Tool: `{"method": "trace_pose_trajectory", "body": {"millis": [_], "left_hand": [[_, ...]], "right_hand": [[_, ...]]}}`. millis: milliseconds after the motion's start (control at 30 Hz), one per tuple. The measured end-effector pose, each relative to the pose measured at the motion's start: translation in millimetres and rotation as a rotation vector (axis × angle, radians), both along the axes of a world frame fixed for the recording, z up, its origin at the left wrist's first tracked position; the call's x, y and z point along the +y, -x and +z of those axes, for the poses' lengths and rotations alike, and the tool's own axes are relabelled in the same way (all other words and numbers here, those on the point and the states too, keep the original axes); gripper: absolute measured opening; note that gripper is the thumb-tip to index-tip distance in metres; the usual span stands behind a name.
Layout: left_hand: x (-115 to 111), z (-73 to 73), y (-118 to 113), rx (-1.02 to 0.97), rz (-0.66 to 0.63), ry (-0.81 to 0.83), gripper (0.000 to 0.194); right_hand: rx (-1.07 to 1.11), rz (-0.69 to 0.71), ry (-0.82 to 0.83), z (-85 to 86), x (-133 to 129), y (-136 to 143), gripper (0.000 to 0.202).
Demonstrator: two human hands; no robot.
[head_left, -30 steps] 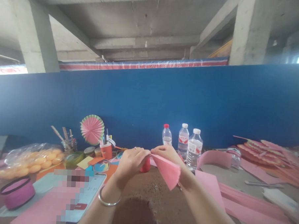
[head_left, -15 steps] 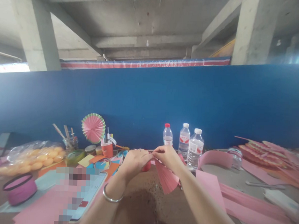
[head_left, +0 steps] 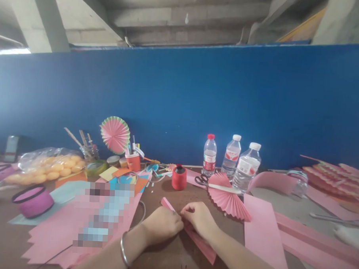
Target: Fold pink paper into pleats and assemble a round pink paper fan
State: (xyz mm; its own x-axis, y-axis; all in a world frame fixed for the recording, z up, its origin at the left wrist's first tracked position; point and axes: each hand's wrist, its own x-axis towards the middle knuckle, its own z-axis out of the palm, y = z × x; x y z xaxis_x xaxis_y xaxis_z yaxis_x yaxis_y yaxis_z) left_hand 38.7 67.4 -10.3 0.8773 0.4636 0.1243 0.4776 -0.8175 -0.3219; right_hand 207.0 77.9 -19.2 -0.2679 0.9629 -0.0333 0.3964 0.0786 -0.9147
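Note:
My left hand (head_left: 163, 224) wears a silver bangle at the wrist and has its fingers curled closed around the middle of a pleated pink paper (head_left: 203, 247). The paper is folded into a narrow strip, its far end poking out beyond the left knuckles and its near end fanning slightly. My right hand (head_left: 200, 219) pinches at the same middle part, thumb and fingers together; any thread there is too fine to make out. Just beyond the hands stands a red spool of thread (head_left: 179, 179). To its right lie black-handled scissors (head_left: 201, 180) and an opened pink paper fan (head_left: 228, 200).
Water bottles (head_left: 210, 156) stand at the back right against a blue partition (head_left: 169, 94). Pink paper sheets (head_left: 263, 229) lie on the right. Leftward are a pen cup (head_left: 133, 162), a bag of orange balls (head_left: 56, 166) and a purple round container (head_left: 33, 202).
Both hands have come down and nearer with the pleated paper, which is now narrower between them. The view has tilted downward, bringing the red spool, scissors and fan into plain sight.

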Motion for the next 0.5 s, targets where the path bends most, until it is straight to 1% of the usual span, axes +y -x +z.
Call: {"method": "trace_pose_trajectory", "body": {"millis": [100,167,233,300,400,500], "left_hand": [[-3,7.8,-1,-0.004,0.155,0.147,0.014],[-4,15.6,-1,-0.023,0.203,0.242,0.015],[-5,20.9,-1,-0.051,0.226,0.323,0.016],[-5,22.8,0,-0.082,0.243,0.384,0.017],[-5,21.6,1,-0.118,0.257,0.433,0.019],[-4,20.1,4,-0.143,0.257,0.446,0.021]], "right_hand": [[-0.038,-0.074,-0.099,-1.5,-7,2,0.018],[-0.068,-0.098,-0.190,2.0,-12,3,0.018],[-0.084,-0.097,-0.234,5.5,-17,4,0.020],[-0.098,-0.086,-0.233,7.7,-22,5,0.021],[-0.114,-0.069,-0.214,8.5,-25,6,0.021],[-0.124,-0.064,-0.206,6.8,-25,7,0.021]]}}
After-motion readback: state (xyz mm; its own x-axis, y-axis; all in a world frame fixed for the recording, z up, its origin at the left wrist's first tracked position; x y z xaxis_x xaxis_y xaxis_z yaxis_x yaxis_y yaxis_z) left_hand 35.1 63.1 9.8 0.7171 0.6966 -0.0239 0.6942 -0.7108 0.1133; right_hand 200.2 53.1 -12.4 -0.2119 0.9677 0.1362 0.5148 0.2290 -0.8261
